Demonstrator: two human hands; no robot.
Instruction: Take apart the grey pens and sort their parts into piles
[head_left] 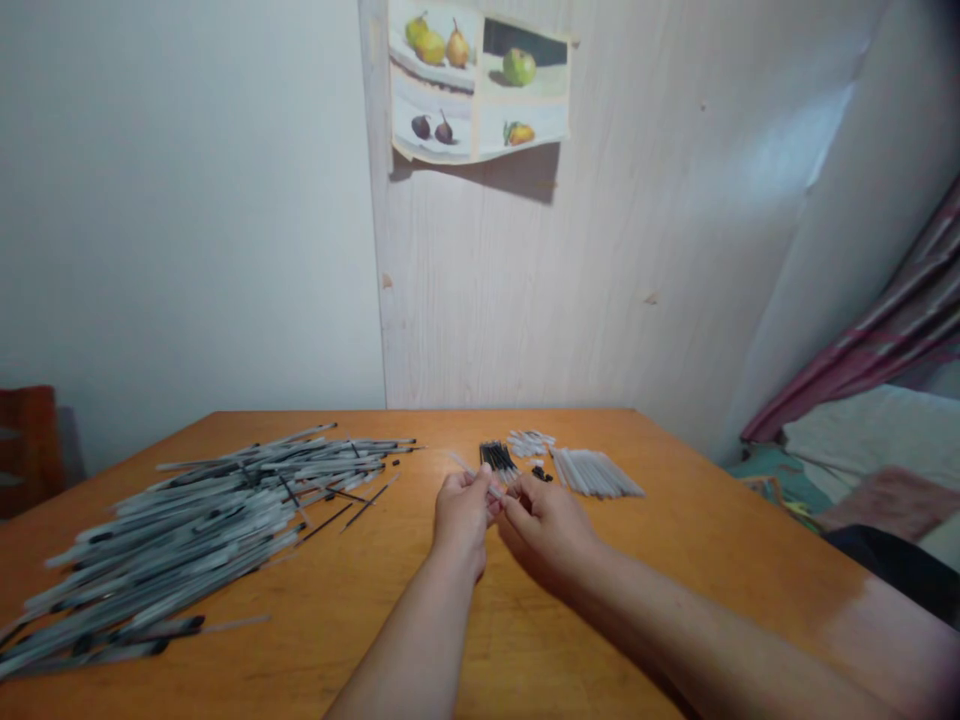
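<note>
My left hand (460, 518) is closed around a thin translucent pen barrel (459, 462), whose far end sticks out to the upper left. At the barrel's near end, the fingers of my right hand (553, 520) are pinched together; the fingers hide what is between them. Just beyond my hands lies a small row of black pen parts (496, 460). Beside it are short clear pieces (531, 442) and a little cluster of black plugs (541, 474). A neat row of clear empty barrels (596, 472) lies to the right.
A large heap of pens (202, 520) with clear barrels and black ends covers the left of the wooden table (420, 640). Several thin dark refills (326, 522) lie loose at its right edge. A wall stands behind the table, and a chair (28, 445) at far left.
</note>
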